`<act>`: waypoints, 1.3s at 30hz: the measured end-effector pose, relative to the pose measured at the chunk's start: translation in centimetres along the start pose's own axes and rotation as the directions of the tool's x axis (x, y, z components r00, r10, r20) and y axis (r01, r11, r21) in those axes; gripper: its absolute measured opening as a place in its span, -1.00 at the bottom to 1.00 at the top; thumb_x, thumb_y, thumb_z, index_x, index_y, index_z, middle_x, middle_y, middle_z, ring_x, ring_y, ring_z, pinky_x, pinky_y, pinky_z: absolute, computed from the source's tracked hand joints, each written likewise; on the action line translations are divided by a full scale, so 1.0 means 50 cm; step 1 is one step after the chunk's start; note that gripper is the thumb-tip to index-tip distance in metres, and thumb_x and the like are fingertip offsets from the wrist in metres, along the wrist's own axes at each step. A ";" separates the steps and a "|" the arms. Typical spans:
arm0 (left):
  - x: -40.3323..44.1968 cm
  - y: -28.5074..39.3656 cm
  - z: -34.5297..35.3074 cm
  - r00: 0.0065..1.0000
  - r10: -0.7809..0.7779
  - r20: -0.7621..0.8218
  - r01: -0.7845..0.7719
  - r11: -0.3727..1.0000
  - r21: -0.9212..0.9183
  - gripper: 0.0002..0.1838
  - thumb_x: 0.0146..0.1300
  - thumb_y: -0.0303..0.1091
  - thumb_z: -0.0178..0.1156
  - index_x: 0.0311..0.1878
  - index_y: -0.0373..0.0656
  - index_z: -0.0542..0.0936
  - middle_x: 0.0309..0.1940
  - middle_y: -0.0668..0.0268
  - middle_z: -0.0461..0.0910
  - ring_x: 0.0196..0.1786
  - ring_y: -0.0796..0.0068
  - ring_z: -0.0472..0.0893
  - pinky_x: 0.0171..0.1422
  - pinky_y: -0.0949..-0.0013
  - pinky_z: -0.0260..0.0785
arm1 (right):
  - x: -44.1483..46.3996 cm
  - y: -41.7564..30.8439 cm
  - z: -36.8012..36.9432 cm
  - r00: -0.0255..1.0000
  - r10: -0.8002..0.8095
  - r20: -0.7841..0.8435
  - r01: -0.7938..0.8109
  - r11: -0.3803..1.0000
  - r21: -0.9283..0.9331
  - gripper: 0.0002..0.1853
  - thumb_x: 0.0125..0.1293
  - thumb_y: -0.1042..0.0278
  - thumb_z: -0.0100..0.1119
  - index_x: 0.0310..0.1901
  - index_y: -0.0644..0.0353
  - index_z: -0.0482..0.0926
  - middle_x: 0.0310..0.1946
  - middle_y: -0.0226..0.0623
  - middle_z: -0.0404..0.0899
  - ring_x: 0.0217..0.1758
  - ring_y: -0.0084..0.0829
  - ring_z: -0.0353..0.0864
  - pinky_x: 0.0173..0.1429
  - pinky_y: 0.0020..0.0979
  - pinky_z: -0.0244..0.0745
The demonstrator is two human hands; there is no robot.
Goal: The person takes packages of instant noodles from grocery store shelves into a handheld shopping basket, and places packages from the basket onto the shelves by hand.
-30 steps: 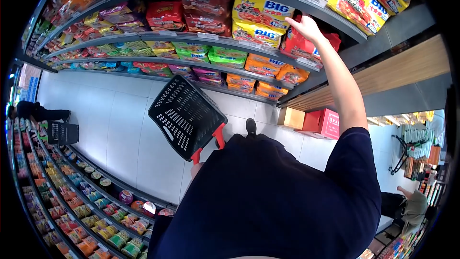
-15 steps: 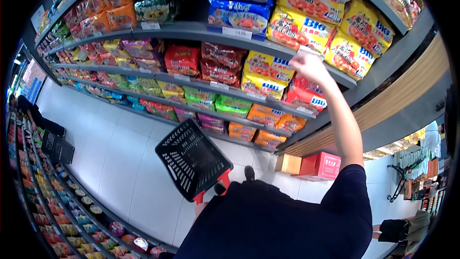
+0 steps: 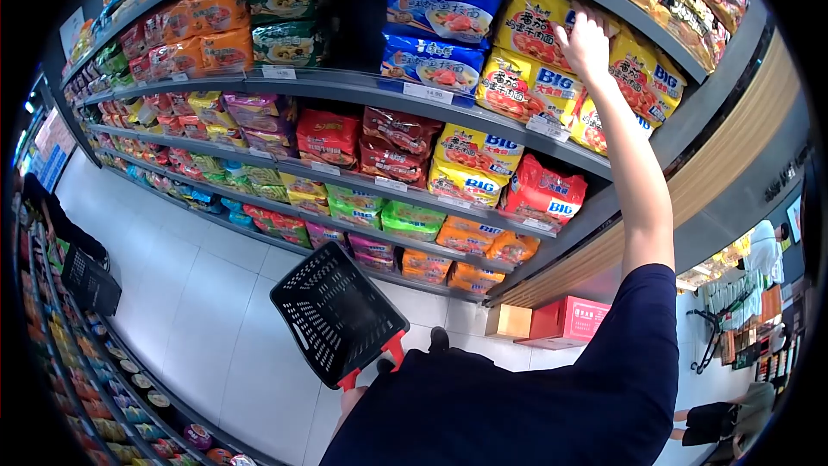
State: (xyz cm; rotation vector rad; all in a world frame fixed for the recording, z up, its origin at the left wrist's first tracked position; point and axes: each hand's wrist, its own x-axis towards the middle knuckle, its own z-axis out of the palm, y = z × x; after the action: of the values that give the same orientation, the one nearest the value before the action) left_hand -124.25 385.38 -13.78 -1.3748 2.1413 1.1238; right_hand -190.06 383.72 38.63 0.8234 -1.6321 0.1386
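Observation:
My right hand (image 3: 588,41) is raised to the upper shelf, its fingers spread over a yellow noodle pack (image 3: 535,24). Whether the fingertips touch the pack is hard to tell. More yellow packs (image 3: 636,78) lie to the right of the hand, and blue packs (image 3: 444,0) are stacked to its left. Low at my left side, my left hand (image 3: 352,399) is wrapped round the red handle (image 3: 349,380) of a black shopping basket (image 3: 332,315). Nothing shows inside the basket.
A red pack (image 3: 543,194) sits on the shelf below. Cardboard and red boxes (image 3: 569,321) stand on the floor by the shelf end. A person (image 3: 60,216) with a dark basket (image 3: 89,283) is at the far left. Other people (image 3: 729,418) are at the right.
My right hand has gone up from the lower shelf to the yellow packs on the upper shelf, and its fingers have spread. The view has tilted upward. My left hand stays on the basket handle.

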 end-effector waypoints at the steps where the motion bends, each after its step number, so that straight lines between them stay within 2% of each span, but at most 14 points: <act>1: -0.006 -0.002 0.001 1.000 0.002 0.000 -0.002 1.000 -0.001 -0.73 0.17 -0.11 0.12 -0.30 -0.05 0.69 -0.34 0.10 0.64 -0.13 0.12 0.61 -0.06 0.23 0.43 | 0.005 -0.003 0.003 0.994 0.030 0.105 -0.029 1.000 -0.008 -0.40 0.24 -0.12 0.09 0.15 0.20 0.37 0.03 -0.14 0.46 0.14 -0.16 0.42 0.27 -0.14 0.24; 3: -0.014 -0.007 -0.005 1.000 0.012 -0.008 -0.012 1.000 -0.008 -0.73 0.17 -0.11 0.12 -0.29 -0.04 0.70 -0.33 0.10 0.64 -0.13 0.13 0.61 -0.05 0.24 0.43 | 0.020 -0.019 -0.018 0.956 0.071 0.285 -0.060 0.997 -0.049 -0.40 0.26 -0.17 0.04 0.10 0.20 0.42 0.01 -0.14 0.47 0.15 -0.18 0.41 0.25 -0.11 0.26; 6: -0.023 -0.008 -0.020 0.999 0.029 -0.013 -0.029 0.999 -0.013 -0.74 0.17 -0.11 0.13 -0.28 -0.04 0.70 -0.32 0.11 0.64 -0.12 0.13 0.61 -0.04 0.25 0.43 | 0.026 -0.038 -0.035 0.944 0.092 0.317 -0.047 0.988 -0.148 -0.39 0.26 -0.19 0.02 0.09 0.21 0.43 -0.02 -0.13 0.48 0.13 -0.17 0.43 0.21 -0.10 0.30; 7: -0.027 -0.007 -0.021 0.999 0.034 -0.015 -0.034 0.999 -0.016 -0.74 0.17 -0.11 0.13 -0.27 -0.03 0.70 -0.31 0.11 0.64 -0.11 0.14 0.61 -0.03 0.25 0.43 | 0.033 -0.060 -0.052 0.959 0.104 0.264 -0.058 0.982 -0.177 -0.44 0.22 -0.09 0.12 0.08 0.21 0.45 -0.02 -0.12 0.49 0.09 -0.17 0.46 0.18 -0.15 0.34; 10: -0.040 0.000 -0.036 0.997 0.067 -0.024 -0.066 0.998 0.008 -0.75 0.17 -0.13 0.13 -0.26 -0.01 0.70 -0.29 0.13 0.65 -0.10 0.14 0.61 -0.01 0.25 0.43 | 0.061 -0.114 -0.078 0.974 -0.217 -0.062 0.224 0.963 0.148 -0.50 0.17 0.08 0.23 0.06 0.23 0.47 0.00 -0.11 0.48 0.09 -0.17 0.46 0.17 -0.21 0.37; 12: -0.047 0.006 -0.047 0.996 0.080 -0.024 -0.080 0.997 0.003 -0.74 0.17 -0.11 0.13 -0.25 0.00 0.70 -0.29 0.14 0.65 -0.11 0.14 0.61 -0.01 0.24 0.44 | 0.073 -0.179 -0.081 0.953 -0.288 -0.094 0.301 0.873 0.383 -0.53 0.16 0.19 0.26 0.09 0.18 0.47 0.04 -0.16 0.47 0.14 -0.17 0.44 0.27 -0.20 0.34; 15: -0.038 -0.015 -0.043 0.994 0.104 -0.020 -0.104 0.994 0.014 -0.69 0.15 -0.02 0.12 -0.26 0.02 0.70 -0.30 0.14 0.65 -0.13 0.13 0.62 -0.03 0.21 0.44 | 0.095 -0.242 -0.044 0.915 -0.402 -0.030 0.391 0.867 0.308 -0.41 0.21 0.09 0.23 0.23 0.12 0.36 0.20 -0.11 0.37 0.30 -0.16 0.31 0.38 -0.15 0.21; 18: 0.004 -0.056 0.005 0.991 0.130 -0.030 -0.129 0.992 0.011 -0.63 0.11 0.07 0.11 -0.29 0.01 0.69 -0.32 0.13 0.65 -0.15 0.12 0.62 -0.05 0.18 0.45 | 0.126 -0.276 -0.030 0.924 -0.361 0.124 0.337 0.924 0.183 -0.33 0.20 -0.04 0.21 0.27 0.13 0.31 0.25 -0.08 0.32 0.33 -0.15 0.28 0.40 -0.05 0.14; 20: 0.009 -0.071 0.024 0.994 0.093 -0.049 -0.096 0.993 -0.072 -0.60 0.08 0.12 0.11 -0.31 0.01 0.69 -0.32 0.13 0.65 -0.16 0.10 0.62 -0.06 0.17 0.45 | 0.139 -0.283 0.011 0.935 -0.353 0.035 0.345 0.929 0.136 -0.20 0.09 -0.20 0.25 0.26 0.16 0.32 0.12 -0.04 0.41 0.23 -0.13 0.38 0.34 -0.06 0.21; 22: 0.004 -0.074 0.026 0.995 0.087 -0.039 -0.090 0.992 -0.087 -0.61 0.07 0.11 0.11 -0.32 0.01 0.69 -0.33 0.14 0.65 -0.17 0.09 0.62 -0.08 0.16 0.45 | 0.151 -0.289 0.016 0.935 -0.299 0.192 0.269 0.948 0.168 -0.19 0.03 -0.21 0.31 0.22 0.17 0.35 0.02 -0.04 0.47 0.11 -0.11 0.47 0.24 -0.12 0.31; 23: 0.003 -0.073 0.022 0.996 0.088 -0.033 -0.091 0.992 -0.092 -0.61 0.07 0.11 0.11 -0.32 0.01 0.68 -0.34 0.15 0.65 -0.17 0.09 0.62 -0.08 0.16 0.45 | 0.157 -0.291 0.019 0.937 -0.328 0.118 0.307 0.937 0.167 -0.20 -0.02 -0.21 0.35 0.16 0.19 0.39 -0.04 -0.05 0.49 0.03 -0.11 0.51 0.16 -0.15 0.37; 28: 0.013 -0.070 0.034 0.990 0.136 -0.041 -0.137 0.990 -0.015 -0.60 0.07 0.14 0.09 -0.34 0.02 0.68 -0.37 0.16 0.65 -0.20 0.09 0.62 -0.10 0.15 0.46 | 0.163 -0.296 0.017 0.904 -0.356 0.234 0.333 0.933 0.133 -0.18 -0.08 -0.12 0.41 0.15 0.22 0.38 0.01 -0.05 0.44 0.05 -0.08 0.47 0.15 -0.19 0.37; 32: 0.014 -0.056 0.027 0.991 0.131 -0.025 -0.130 0.991 0.012 -0.58 0.05 0.16 0.08 -0.34 0.03 0.68 -0.37 0.17 0.66 -0.22 0.09 0.62 -0.13 0.16 0.46 | 0.129 -0.310 0.045 0.889 -0.455 0.063 0.451 0.890 0.064 -0.22 -0.06 -0.03 0.42 0.14 0.22 0.32 0.04 -0.12 0.41 0.11 -0.17 0.40 0.17 -0.20 0.33; 39: 0.006 -0.046 -0.002 0.999 -0.005 0.051 0.007 1.000 -0.027 -0.63 0.06 0.09 0.10 -0.31 0.04 0.69 -0.30 0.16 0.66 -0.13 0.13 0.61 -0.04 0.21 0.43 | 0.106 -0.303 0.051 0.928 -0.372 0.024 0.364 0.916 0.167 -0.28 -0.02 0.00 0.41 0.13 0.14 0.32 -0.03 -0.16 0.42 0.06 -0.19 0.44 0.09 -0.20 0.37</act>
State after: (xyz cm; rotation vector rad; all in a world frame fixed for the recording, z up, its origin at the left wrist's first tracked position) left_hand -122.37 384.63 -14.87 -1.3488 2.0922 1.1777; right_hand -183.46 368.93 37.51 1.2548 -1.5003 -0.0209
